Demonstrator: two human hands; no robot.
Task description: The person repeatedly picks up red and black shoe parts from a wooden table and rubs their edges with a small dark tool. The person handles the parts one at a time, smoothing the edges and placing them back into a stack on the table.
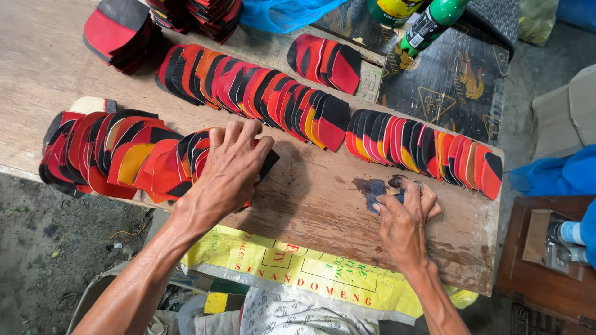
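Red-and-black cut pieces (155,158) lie fanned in overlapping rows at the left of the counter (310,192); pressing evenly should keep the row from sliding. Left hand (230,164) lies flat, fingers spread, on that row. Right hand (406,208), lower right, curls shut around a small dark object I cannot identify.

Rows of overlapped cut pieces (248,84) lie across the wooden table (310,198) — stacks (118,31) behind, bottles (428,22) far right.

2 green bottles (428,22), blue plastic bag (282,12), yellow printed sack (298,273), dark patterned sheet (453,80).
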